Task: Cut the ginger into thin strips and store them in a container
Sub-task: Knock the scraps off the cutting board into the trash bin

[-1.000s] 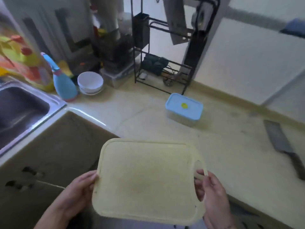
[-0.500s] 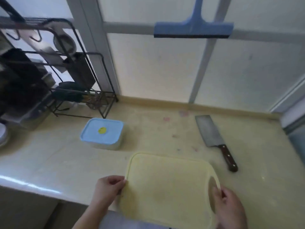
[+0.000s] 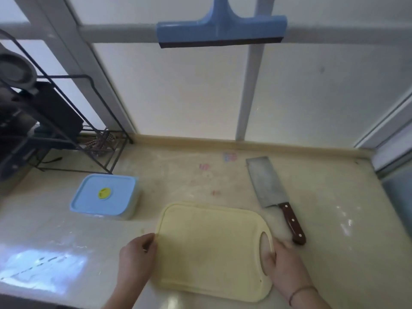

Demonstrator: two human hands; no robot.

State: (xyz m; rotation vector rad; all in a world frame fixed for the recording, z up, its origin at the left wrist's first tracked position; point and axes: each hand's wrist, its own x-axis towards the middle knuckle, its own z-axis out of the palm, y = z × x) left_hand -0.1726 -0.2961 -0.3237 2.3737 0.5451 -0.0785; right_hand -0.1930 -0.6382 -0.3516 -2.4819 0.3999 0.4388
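A pale yellow cutting board (image 3: 209,248) lies flat on the beige counter (image 3: 334,219), its handle hole to the right. My left hand (image 3: 137,256) grips its left edge. My right hand (image 3: 282,262) grips the handle end, with the thumb through the hole. A cleaver (image 3: 275,197) with a dark wooden handle lies on the counter just right of the board, blade pointing away. A lidded container (image 3: 104,196) with a blue lid and a yellow dot sits to the board's left rear. No ginger is in view.
A black wire rack (image 3: 51,130) with dark items stands at the back left. A blue squeegee (image 3: 221,30) hangs on the window frame above the counter. The counter's front edge runs along the bottom left.
The board has come from in front of the counter onto it and now lies flat beside the cleaver. Both hands keep their hold. The view has swung right, away from the sink.
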